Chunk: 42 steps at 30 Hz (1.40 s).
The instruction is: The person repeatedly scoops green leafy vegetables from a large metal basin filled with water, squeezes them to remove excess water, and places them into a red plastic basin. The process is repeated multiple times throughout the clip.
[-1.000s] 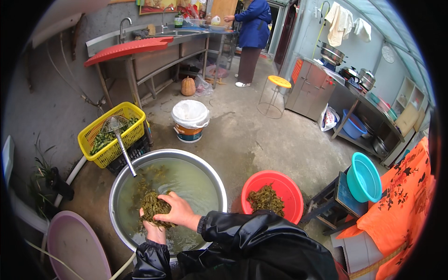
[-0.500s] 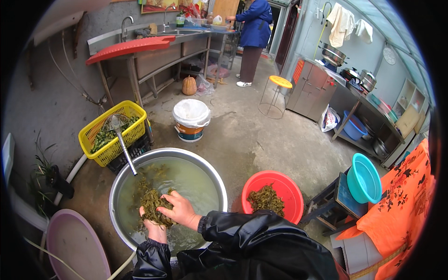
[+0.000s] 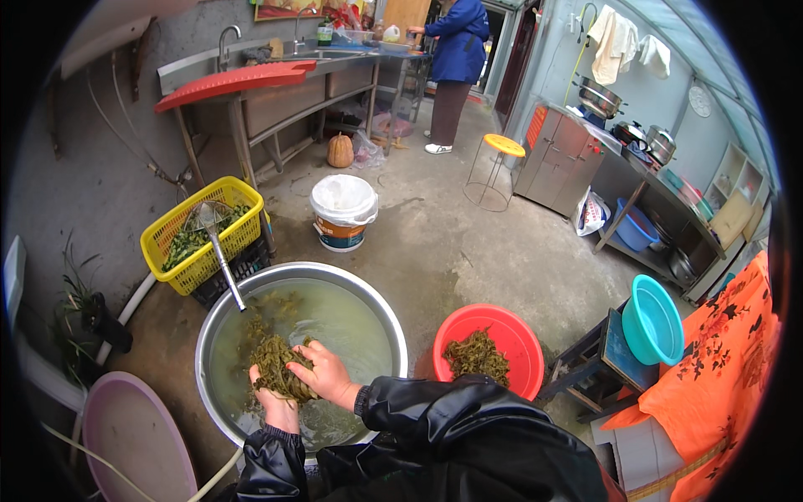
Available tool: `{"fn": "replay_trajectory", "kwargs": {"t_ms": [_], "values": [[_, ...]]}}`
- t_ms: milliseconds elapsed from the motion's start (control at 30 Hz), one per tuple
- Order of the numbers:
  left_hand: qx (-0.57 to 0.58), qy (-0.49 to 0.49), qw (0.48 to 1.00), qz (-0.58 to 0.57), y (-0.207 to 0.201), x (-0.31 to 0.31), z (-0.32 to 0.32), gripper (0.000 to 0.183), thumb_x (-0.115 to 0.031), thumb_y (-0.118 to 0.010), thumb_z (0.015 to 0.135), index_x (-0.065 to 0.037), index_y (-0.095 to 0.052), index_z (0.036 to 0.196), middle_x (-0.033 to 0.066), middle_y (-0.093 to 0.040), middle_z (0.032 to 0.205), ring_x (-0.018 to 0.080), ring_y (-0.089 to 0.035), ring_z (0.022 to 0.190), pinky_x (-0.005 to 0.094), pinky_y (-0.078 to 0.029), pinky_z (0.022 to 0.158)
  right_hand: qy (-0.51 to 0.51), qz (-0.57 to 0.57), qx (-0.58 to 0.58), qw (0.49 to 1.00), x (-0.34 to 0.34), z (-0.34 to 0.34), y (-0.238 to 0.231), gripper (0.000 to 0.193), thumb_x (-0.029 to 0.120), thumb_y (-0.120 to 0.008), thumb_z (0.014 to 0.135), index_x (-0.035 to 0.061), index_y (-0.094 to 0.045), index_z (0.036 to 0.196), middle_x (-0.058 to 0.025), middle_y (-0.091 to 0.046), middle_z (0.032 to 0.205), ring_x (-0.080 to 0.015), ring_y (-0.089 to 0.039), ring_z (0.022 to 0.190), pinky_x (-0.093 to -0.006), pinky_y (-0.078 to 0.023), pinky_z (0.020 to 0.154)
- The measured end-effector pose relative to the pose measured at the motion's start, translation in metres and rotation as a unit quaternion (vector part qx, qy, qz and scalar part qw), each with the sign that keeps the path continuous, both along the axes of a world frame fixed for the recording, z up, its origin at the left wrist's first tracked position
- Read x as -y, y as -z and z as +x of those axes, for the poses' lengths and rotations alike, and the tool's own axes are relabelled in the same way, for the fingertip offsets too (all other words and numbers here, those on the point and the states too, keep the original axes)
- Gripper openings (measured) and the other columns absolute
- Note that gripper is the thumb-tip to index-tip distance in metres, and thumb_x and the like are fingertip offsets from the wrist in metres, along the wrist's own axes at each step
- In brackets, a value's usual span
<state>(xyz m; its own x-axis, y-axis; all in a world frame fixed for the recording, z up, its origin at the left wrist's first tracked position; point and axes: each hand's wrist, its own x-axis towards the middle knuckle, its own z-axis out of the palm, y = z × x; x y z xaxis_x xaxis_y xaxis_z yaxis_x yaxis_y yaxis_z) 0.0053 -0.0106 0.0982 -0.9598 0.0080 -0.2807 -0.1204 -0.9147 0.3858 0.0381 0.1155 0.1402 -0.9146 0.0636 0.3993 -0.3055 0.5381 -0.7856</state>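
A clump of dark green leafy greens [image 3: 283, 366] is held between my two hands, over the cloudy water in a large metal basin [image 3: 400, 335]. My left hand [image 3: 276, 408] cups the clump from below and its near side. From the right, my right hand [image 3: 324, 374] presses on it with bent fingers. More loose greens float in the water beyond the clump. On my right, a red basin [image 3: 529, 345] holds a pile of similar wet greens [image 3: 477, 356]. A long-handled metal strainer [image 3: 222, 263] leans from a yellow basket [image 3: 159, 243] onto the metal basin's rim.
Beyond the metal basin stands a white-lined bucket [image 3: 344, 213]. A teal basin [image 3: 655, 320] rests on a small stool [image 3: 623, 347] at right. A purple tub [image 3: 138, 439] is at lower left. Farther off are a yellow-topped stool [image 3: 503, 145] and a person in blue [image 3: 458, 42] beside the sink counter.
My hands remain around the clump, and the right fingers have shifted slightly over it. The whole view has moved very little.
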Motion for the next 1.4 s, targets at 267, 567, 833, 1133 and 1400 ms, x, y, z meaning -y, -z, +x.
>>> {"fn": "replay_trajectory", "kwargs": {"t_ms": [267, 567, 833, 1133, 1400], "values": [[-0.002, 0.004, 1.0, -0.003, 0.006, 0.002, -0.001, 0.047, -0.036, -0.034, 0.094, -0.001, -0.059, 0.113, 0.0128, -0.065, 0.11, 0.0289, -0.063, 0.098, 0.0398, -0.051, 0.089, 0.014, 0.004, -0.008, 1.0, 0.003, 0.005, -0.003, 0.04, 0.037, -0.064, 0.087, 0.0037, -0.064, 0.11, -0.0144, -0.057, 0.094, -0.0352, -0.06, 0.083, -0.0396, -0.049, 0.071], [0.023, 0.017, 0.999, 0.017, 0.016, 0.002, -0.001, 0.054, -0.043, -0.032, 0.093, -0.003, -0.06, 0.115, 0.0131, -0.065, 0.112, 0.0301, -0.063, 0.1, 0.0427, -0.05, 0.091, 0.011, 0.032, 0.0, 0.999, 0.005, 0.006, 0.002, 0.042, 0.039, -0.064, 0.086, 0.0049, -0.064, 0.111, -0.0131, -0.057, 0.094, -0.0354, -0.061, 0.081, -0.0401, -0.049, 0.069], [-0.087, 0.109, 0.989, -0.055, -0.03, -0.006, -0.007, 0.06, -0.054, -0.045, 0.093, -0.008, -0.05, 0.132, 0.0082, -0.055, 0.132, 0.0254, -0.052, 0.119, 0.0447, -0.038, 0.104, 0.062, -0.275, 0.174, 0.943, -0.021, -0.032, 0.006, 0.042, 0.043, -0.059, 0.093, 0.0023, -0.059, 0.082, -0.0001, -0.058, 0.076, -0.009, -0.048, 0.07, -0.0306, -0.044, 0.062], [0.045, 0.138, 0.933, -0.33, 0.003, 0.04, -0.028, 0.073, -0.063, -0.037, 0.093, -0.007, -0.041, 0.14, 0.0171, -0.051, 0.133, 0.0236, -0.058, 0.11, 0.0358, -0.049, 0.081, -0.054, -0.514, 0.162, 0.841, -0.081, -0.057, -0.037, 0.052, 0.038, -0.061, 0.093, 0.0018, -0.051, 0.13, -0.0107, -0.057, 0.127, -0.0226, -0.055, 0.116, -0.038, -0.044, 0.099], [0.172, 0.047, 0.887, -0.425, 0.099, 0.087, -0.017, 0.04, -0.03, -0.065, 0.089, -0.006, -0.056, 0.121, 0.0103, -0.062, 0.115, 0.017, -0.063, 0.093, 0.0321, -0.05, 0.075, 0.036, -0.444, 0.115, 0.888, -0.163, -0.058, -0.056, 0.052, 0.041, -0.06, 0.092, 0.0081, -0.051, 0.131, -0.0108, -0.057, 0.129, -0.0262, -0.055, 0.116, -0.0439, -0.045, 0.098]]}}
